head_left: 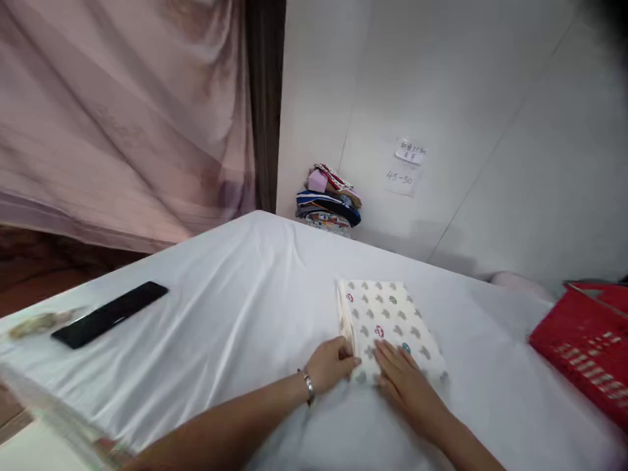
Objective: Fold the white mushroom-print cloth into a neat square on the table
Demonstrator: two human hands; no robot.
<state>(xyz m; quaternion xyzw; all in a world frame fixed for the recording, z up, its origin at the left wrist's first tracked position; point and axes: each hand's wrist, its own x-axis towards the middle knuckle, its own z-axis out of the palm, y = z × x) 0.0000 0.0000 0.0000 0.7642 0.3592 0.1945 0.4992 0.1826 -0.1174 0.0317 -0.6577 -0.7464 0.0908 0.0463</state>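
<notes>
A folded white cloth (387, 307) with small grey, red and blue printed shapes lies flat on the white-covered table (216, 340). At its near left edge, my left hand (333, 363) pinches the cloth between thumb and curled fingers; a silver bracelet circles that wrist. Flat on top of the cloth's near part rests my right hand (405, 383), fingers stretched out and pointing away from me. Part of the pattern is hidden under the right hand.
Leftward on the table lies a long black flat object (110, 314). A red basket (583, 347) stands at the right edge. Against the wall at the back is a pile of folded fabrics (328, 203). Handwritten paper notes (405, 178) stick to the wall; a pink curtain (122, 111) hangs left.
</notes>
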